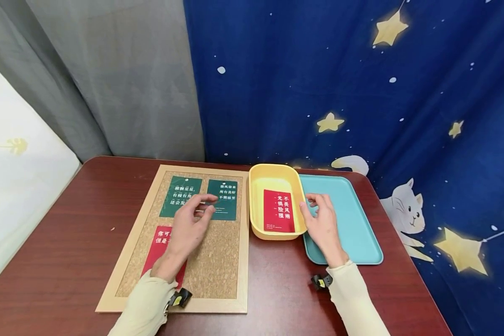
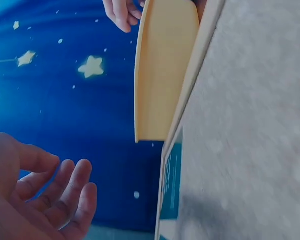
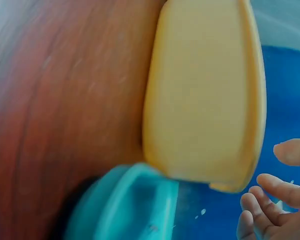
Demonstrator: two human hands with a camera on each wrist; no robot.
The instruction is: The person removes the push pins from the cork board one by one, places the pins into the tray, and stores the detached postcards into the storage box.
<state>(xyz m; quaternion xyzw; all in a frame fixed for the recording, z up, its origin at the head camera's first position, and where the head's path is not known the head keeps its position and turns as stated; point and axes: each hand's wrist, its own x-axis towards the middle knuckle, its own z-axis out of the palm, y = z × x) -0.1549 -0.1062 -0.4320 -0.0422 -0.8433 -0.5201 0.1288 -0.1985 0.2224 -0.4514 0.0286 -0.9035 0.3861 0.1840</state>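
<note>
My left hand (image 1: 188,228) hovers over a cork board (image 1: 216,266), fingers loosely bent and nothing visible between them. On the board, a left green card (image 1: 177,201) and a right green card (image 1: 228,210) lie along the top, each with a small pale dot near its upper edge. Below them is a red card (image 1: 154,249), partly hidden by the left hand and forearm. Another red card (image 1: 277,212) rests inside the yellow bin (image 1: 255,217). Beside that bin's right rim my right hand (image 1: 322,224) hangs with relaxed fingers, holding nothing visible.
A teal tray (image 1: 359,224) lies right of the bin, under the right hand. All stand on a dark red-brown table (image 1: 277,284). Grey and blue curtains (image 1: 269,93) hang behind the table's far edge.
</note>
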